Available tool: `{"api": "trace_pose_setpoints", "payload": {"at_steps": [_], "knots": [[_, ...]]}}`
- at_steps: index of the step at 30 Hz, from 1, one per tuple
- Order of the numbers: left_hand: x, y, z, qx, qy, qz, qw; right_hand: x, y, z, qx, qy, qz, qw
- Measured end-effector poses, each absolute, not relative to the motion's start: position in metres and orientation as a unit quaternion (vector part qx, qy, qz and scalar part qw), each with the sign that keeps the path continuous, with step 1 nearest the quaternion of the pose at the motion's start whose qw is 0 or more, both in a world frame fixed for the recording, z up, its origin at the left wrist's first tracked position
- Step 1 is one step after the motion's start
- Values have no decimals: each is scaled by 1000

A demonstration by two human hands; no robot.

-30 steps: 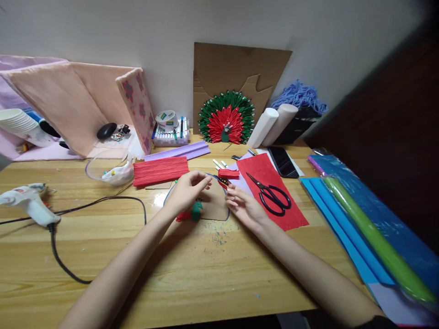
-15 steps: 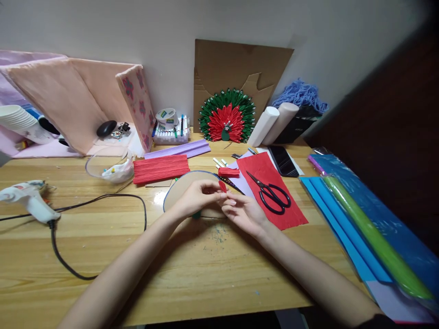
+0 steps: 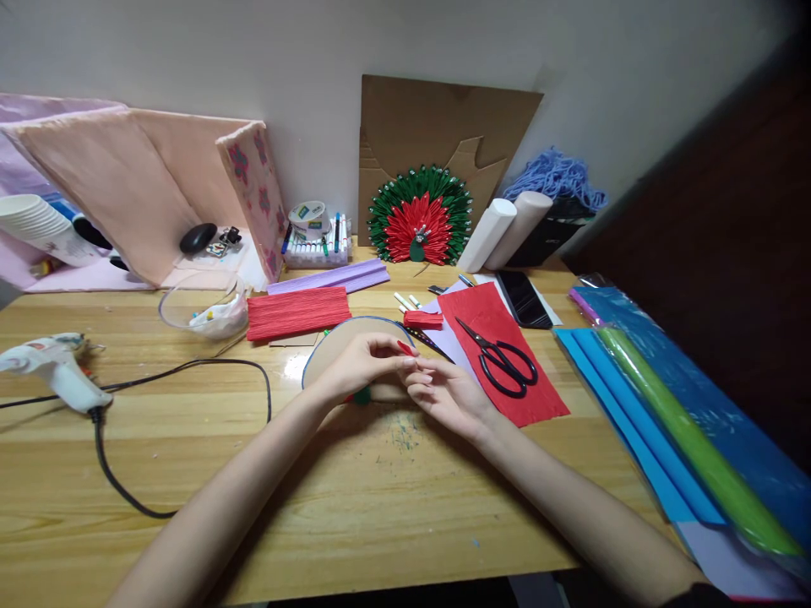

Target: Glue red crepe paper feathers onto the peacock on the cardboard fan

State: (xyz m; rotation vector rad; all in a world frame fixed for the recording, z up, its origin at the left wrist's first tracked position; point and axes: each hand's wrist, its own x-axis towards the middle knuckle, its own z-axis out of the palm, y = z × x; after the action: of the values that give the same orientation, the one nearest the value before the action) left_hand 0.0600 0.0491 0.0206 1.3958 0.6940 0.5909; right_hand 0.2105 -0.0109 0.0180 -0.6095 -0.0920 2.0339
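Note:
Between my fingertips is a small pointed piece of red crepe paper (image 3: pixel 406 348). My left hand (image 3: pixel 367 366) pinches it from the left, and my right hand (image 3: pixel 451 393) meets it from the right with its fingers closed at the paper's lower end. Both hands hover over a round cardboard disc (image 3: pixel 329 344) with a blue outline, which they partly cover. A bit of green shows under my left hand. Just beyond my fingers lies a small folded red paper strip (image 3: pixel 423 319). Black-handled scissors (image 3: pixel 500 355) rest on a red crepe sheet (image 3: pixel 538 397) to the right.
A hot glue gun (image 3: pixel 60 371) with a black cord lies at left. Folded red crepe paper (image 3: pixel 297 313) and a clear bowl (image 3: pixel 174 308) sit behind the disc. A red-green peacock craft (image 3: pixel 421 224) leans on cardboard. A phone (image 3: pixel 525 298) and coloured paper rolls (image 3: pixel 684 422) are at right.
The red paper piece has tipped over to the left between my fingertips. My hands have otherwise barely shifted.

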Motion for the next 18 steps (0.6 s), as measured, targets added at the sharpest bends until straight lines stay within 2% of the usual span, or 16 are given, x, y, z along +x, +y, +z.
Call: {"api": "trace_pose_setpoints", "payload": {"at_steps": [5, 12, 18], "knots": [[60, 49, 31, 651, 316, 264, 637, 209, -10, 17, -277, -33, 815, 508], [56, 49, 44, 699, 316, 282, 576, 209, -10, 16, -284, -11, 823, 492], [55, 45, 47, 718, 301, 262, 571, 207, -12, 15, -290, -27, 815, 500]]}}
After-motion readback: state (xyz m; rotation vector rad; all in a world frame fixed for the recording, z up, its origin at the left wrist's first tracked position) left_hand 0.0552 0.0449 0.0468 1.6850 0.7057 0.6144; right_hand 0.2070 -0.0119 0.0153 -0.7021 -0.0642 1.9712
